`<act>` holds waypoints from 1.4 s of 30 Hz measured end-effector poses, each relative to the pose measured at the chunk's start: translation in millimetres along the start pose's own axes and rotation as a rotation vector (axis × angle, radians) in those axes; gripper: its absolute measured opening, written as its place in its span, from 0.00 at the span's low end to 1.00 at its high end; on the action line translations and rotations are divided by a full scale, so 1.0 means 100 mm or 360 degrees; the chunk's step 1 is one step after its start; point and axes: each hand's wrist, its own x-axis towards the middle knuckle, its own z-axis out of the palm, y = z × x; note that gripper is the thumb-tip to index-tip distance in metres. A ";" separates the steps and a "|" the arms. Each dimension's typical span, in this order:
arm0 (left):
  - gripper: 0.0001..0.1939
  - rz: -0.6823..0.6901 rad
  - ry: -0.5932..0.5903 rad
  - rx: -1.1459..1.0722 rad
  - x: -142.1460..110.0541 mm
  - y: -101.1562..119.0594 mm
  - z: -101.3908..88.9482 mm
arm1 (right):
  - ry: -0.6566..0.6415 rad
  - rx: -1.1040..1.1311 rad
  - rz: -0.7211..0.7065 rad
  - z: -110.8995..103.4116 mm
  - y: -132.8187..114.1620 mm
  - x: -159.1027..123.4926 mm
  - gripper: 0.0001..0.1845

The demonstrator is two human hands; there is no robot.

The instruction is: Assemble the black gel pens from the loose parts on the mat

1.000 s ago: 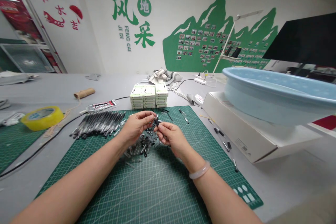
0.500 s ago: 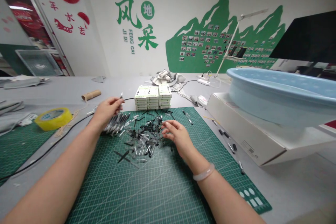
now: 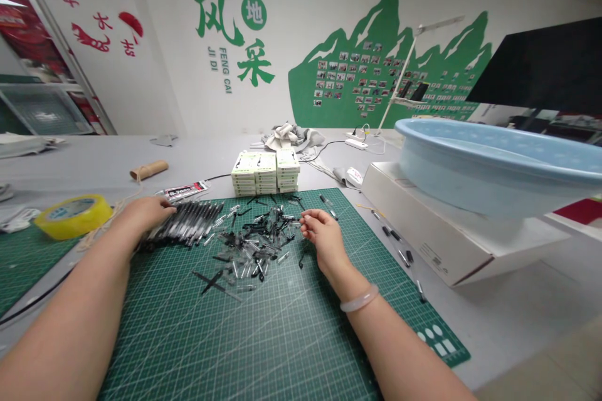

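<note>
My left hand (image 3: 149, 214) is at the left end of a row of black-and-clear pens (image 3: 190, 224) lying side by side on the green cutting mat (image 3: 226, 344). Its fingers are pressed together over the pens, hiding whatever is in them. To the right of the row spreads a loose heap of small pen parts (image 3: 258, 239), black and clear pieces among silvery ones. My right hand (image 3: 324, 239) hovers at the heap's right edge with thumb and fingers pinched. Anything between those fingertips is too small to make out. A pale bracelet circles the right wrist.
Stacked small white-green boxes (image 3: 266, 174) stand behind the heap, with a printed packet (image 3: 185, 190) to their left. Yellow tape (image 3: 74, 216) lies at left. A blue basin (image 3: 489, 169) rests on a white carton (image 3: 418, 235) at right; several loose pen pieces (image 3: 395, 234) lie before it.
My left hand has moved left and down from above the pens' far end to the row's left end; a pen tip showed in it before. My right hand has shifted slightly and its fingers closed together.
</note>
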 end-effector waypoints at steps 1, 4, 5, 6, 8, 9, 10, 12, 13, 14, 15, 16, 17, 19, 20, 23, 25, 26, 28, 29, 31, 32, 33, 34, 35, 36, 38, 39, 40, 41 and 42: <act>0.18 -0.0021 -0.0003 0.0033 -0.01 0.02 -0.02 | -0.0011 -0.0013 0.0007 0.01 0.01 0.00 0.12; 0.23 -0.0047 0.0040 0.0142 -0.09 0.19 -0.10 | -0.0072 -0.0103 -0.0003 0.02 0.05 -0.01 0.11; 0.23 0.0002 0.0059 0.0160 -0.14 0.31 -0.13 | -0.0105 -0.0176 -0.0033 0.02 0.06 -0.01 0.10; 0.23 0.0111 0.0065 0.0162 -0.19 0.44 -0.14 | -0.0137 -0.0276 -0.0076 0.01 0.08 0.00 0.09; 0.19 0.0460 0.0015 0.0025 -0.33 0.77 -0.15 | -0.0166 -0.0533 -0.0204 -0.02 0.10 0.04 0.08; 0.18 0.0671 -0.0093 -0.0078 -0.40 0.93 -0.13 | -0.0155 -0.0660 -0.0267 -0.05 0.11 0.06 0.07; 0.17 0.0889 -0.0223 -0.0165 -0.48 1.09 -0.10 | -0.0128 -0.0770 -0.0319 -0.07 0.12 0.09 0.07; 0.15 0.1177 -0.0362 -0.0255 -0.62 1.35 -0.01 | -0.0050 -0.0917 -0.0354 -0.13 0.13 0.15 0.07; 0.14 0.1263 -0.0410 -0.0278 -0.67 1.43 0.04 | -0.0015 -0.0968 -0.0348 -0.16 0.14 0.17 0.07; 0.13 0.1329 -0.0457 -0.0290 -0.71 1.50 0.09 | 0.0015 -0.1018 -0.0339 -0.18 0.14 0.20 0.07; 0.13 0.1376 -0.0504 -0.0296 -0.74 1.53 0.14 | 0.0036 -0.1075 -0.0332 -0.21 0.14 0.22 0.08; 0.12 0.1406 -0.0547 -0.0296 -0.75 1.55 0.18 | 0.0048 -0.1150 -0.0333 -0.22 0.14 0.23 0.08; 0.12 0.1420 -0.0582 -0.0292 -0.75 1.55 0.21 | 0.0056 -0.1246 -0.0345 -0.24 0.14 0.24 0.09; 0.12 0.1405 -0.0605 -0.0275 -0.73 1.52 0.26 | 0.0052 -0.1482 -0.0414 -0.26 0.14 0.24 0.11; 0.12 0.1385 -0.0596 -0.0266 -0.71 1.51 0.27 | 0.0038 -0.1598 -0.0462 -0.26 0.15 0.23 0.11; 0.11 0.1343 -0.0578 -0.0247 -0.67 1.48 0.29 | -0.0052 -0.1801 -0.0541 -0.25 0.17 0.20 0.12; 0.10 0.1332 -0.0580 -0.0245 -0.67 1.48 0.28 | -0.0126 -0.1824 -0.0524 -0.22 0.19 0.17 0.11; 0.10 0.1329 -0.0578 -0.0245 -0.67 1.49 0.28 | -0.0155 -0.1824 -0.0517 -0.21 0.21 0.17 0.11; 0.09 0.1327 -0.0570 -0.0240 -0.68 1.51 0.27 | -0.0193 -0.1825 -0.0523 -0.20 0.22 0.16 0.10; 0.09 0.1322 -0.0565 -0.0234 -0.69 1.51 0.25 | -0.0201 -0.1826 -0.0526 -0.19 0.23 0.16 0.09; 0.09 0.1299 -0.0557 -0.0215 -0.68 1.50 0.23 | -0.0199 -0.1817 -0.0517 -0.20 0.23 0.18 0.07; 0.09 0.1283 -0.0553 -0.0201 -0.67 1.49 0.21 | -0.0189 -0.1806 -0.0513 -0.21 0.23 0.19 0.06; 0.09 0.1270 -0.0550 -0.0183 -0.66 1.47 0.20 | -0.0174 -0.1792 -0.0513 -0.22 0.23 0.20 0.06; 0.09 0.1256 -0.0539 -0.0166 -0.64 1.45 0.19 | -0.0149 -0.1776 -0.0521 -0.23 0.22 0.21 0.07; 0.10 0.1240 -0.0522 -0.0151 -0.63 1.42 0.18 | -0.0115 -0.1766 -0.0535 -0.24 0.22 0.22 0.07; 0.10 0.1221 -0.0499 -0.0139 -0.61 1.39 0.16 | -0.0074 -0.1761 -0.0551 -0.26 0.21 0.23 0.08; 0.11 0.1176 -0.0467 -0.0133 -0.58 1.34 0.14 | 0.0006 -0.1770 -0.0574 -0.29 0.20 0.26 0.09; 0.11 0.1151 -0.0477 -0.0144 -0.57 1.32 0.13 | 0.0040 -0.1780 -0.0577 -0.31 0.19 0.27 0.09; 0.12 0.1134 -0.0519 -0.0163 -0.57 1.30 0.11 | 0.0068 -0.1792 -0.0575 -0.32 0.18 0.28 0.09; 0.12 0.1130 -0.0587 -0.0189 -0.57 1.28 0.09 | 0.0090 -0.1803 -0.0571 -0.34 0.18 0.29 0.09; 0.12 0.1134 -0.0666 -0.0222 -0.57 1.27 0.08 | 0.0110 -0.1811 -0.0568 -0.35 0.17 0.31 0.09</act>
